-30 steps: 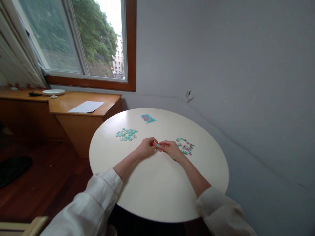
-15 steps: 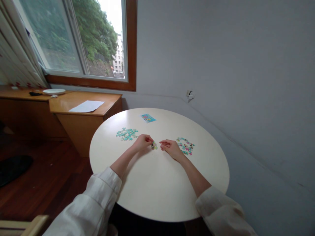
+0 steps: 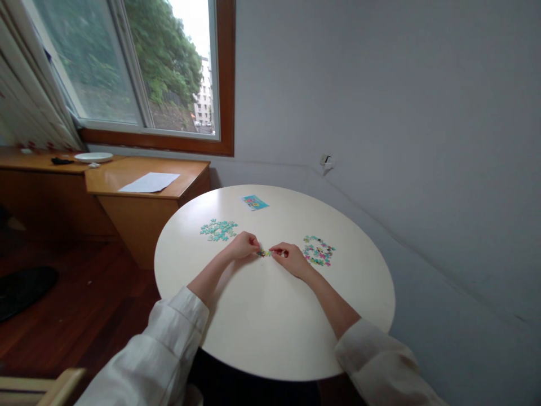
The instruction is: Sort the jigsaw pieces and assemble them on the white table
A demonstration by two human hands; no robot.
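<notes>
A small cluster of colourful puzzle pieces lies on the round cream table, between my two hands. My left hand rests on the table with its curled fingertips pinching the cluster's left end. From the other side, my right hand meets it, thumb and forefinger closed on the right end. A pile of turquoise pieces lies just left of my left hand. A mixed pink and turquoise pile lies right of my right hand.
A small picture card lies at the table's far edge. A wooden cabinet with a sheet of paper stands to the left under the window, with a white plate further back. A grey wall runs close on the right.
My hands came apart, the left keeping the small cluster and lowering it to the table. The right hand has now come back to it, and both hands sit slightly lower.
</notes>
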